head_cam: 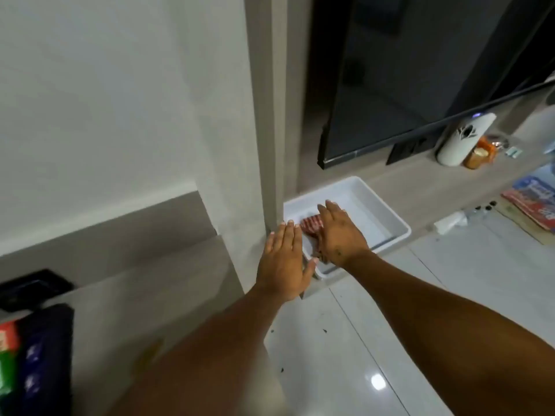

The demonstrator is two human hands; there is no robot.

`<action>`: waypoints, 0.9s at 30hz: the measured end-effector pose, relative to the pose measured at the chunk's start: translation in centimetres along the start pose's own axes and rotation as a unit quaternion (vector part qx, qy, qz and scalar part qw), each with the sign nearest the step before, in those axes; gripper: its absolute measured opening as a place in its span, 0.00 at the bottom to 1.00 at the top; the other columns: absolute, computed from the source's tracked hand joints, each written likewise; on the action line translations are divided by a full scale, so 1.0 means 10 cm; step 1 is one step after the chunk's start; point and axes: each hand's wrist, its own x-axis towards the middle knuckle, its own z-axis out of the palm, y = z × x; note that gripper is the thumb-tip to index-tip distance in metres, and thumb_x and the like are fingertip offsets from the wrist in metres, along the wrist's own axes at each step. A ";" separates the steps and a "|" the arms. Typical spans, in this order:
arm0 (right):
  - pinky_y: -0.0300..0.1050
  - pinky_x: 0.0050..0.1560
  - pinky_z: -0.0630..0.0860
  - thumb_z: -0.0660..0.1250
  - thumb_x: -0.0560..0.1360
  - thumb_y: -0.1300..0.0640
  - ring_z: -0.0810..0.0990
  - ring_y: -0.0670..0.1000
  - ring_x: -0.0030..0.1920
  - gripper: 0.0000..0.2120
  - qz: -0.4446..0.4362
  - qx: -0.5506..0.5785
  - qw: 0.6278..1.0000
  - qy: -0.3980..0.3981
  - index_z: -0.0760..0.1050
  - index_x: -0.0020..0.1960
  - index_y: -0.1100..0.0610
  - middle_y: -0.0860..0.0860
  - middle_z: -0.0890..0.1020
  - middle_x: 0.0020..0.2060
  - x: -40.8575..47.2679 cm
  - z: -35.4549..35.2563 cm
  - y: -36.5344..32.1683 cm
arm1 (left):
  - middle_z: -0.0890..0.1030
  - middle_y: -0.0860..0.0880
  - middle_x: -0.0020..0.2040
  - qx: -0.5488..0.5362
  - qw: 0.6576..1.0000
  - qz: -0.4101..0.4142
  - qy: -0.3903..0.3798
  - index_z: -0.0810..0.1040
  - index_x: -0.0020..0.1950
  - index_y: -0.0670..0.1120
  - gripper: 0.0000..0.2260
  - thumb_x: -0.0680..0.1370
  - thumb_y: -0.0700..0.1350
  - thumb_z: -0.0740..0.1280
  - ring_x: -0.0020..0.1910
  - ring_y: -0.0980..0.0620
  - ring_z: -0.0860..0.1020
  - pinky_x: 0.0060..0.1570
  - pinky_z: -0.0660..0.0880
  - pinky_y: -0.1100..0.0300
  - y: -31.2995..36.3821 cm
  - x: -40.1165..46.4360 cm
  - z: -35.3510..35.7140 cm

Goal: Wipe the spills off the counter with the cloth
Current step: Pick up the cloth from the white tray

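A red-and-white striped cloth lies in the near left corner of a white tray, which sits on a wood-grain counter. My right hand rests flat on the cloth with its fingers stretched out, hiding most of it. At the tray's left edge, my left hand is flat too, fingers together and straight, holding nothing. Small dark specks dot the glossy white surface in front of the tray.
A large black screen stands behind the tray. To the right are a white dispenser, an orange jar and printed packets. A grey pillar rises at the tray's left. Dark bags sit bottom left.
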 end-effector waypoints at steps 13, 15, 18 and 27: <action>0.62 0.73 0.63 0.64 0.83 0.52 0.60 0.61 0.78 0.28 0.068 0.011 0.991 -0.111 0.59 0.80 0.49 0.55 0.61 0.79 0.43 0.74 0.20 | 0.54 0.41 0.84 0.028 0.997 -0.060 -0.050 0.49 0.83 0.42 0.35 0.84 0.62 0.53 0.83 0.40 0.53 0.80 0.50 0.47 -0.10 0.42 0.67; 0.61 0.66 0.71 0.61 0.82 0.59 0.71 0.63 0.71 0.22 0.067 0.026 0.993 -0.089 0.67 0.75 0.53 0.58 0.71 0.73 0.44 0.63 0.19 | 0.54 0.41 0.84 0.029 0.997 -0.060 -0.045 0.49 0.83 0.41 0.35 0.84 0.61 0.53 0.83 0.40 0.53 0.80 0.52 0.45 -0.12 0.41 0.60; 0.62 0.67 0.70 0.60 0.82 0.60 0.70 0.63 0.71 0.21 0.061 0.047 0.996 -0.055 0.67 0.75 0.53 0.58 0.70 0.73 0.37 0.52 0.14 | 0.54 0.40 0.84 0.031 0.997 -0.057 -0.035 0.50 0.83 0.40 0.34 0.85 0.60 0.54 0.83 0.41 0.53 0.81 0.53 0.45 -0.15 0.32 0.42; 0.60 0.75 0.64 0.60 0.84 0.59 0.63 0.59 0.77 0.23 0.068 0.128 0.989 -0.002 0.64 0.77 0.43 0.50 0.62 0.80 -0.69 0.32 -0.80 | 0.50 0.40 0.85 0.015 0.996 -0.079 -0.033 0.47 0.83 0.40 0.34 0.85 0.58 0.54 0.84 0.43 0.48 0.81 0.46 0.46 -0.31 -0.85 -0.26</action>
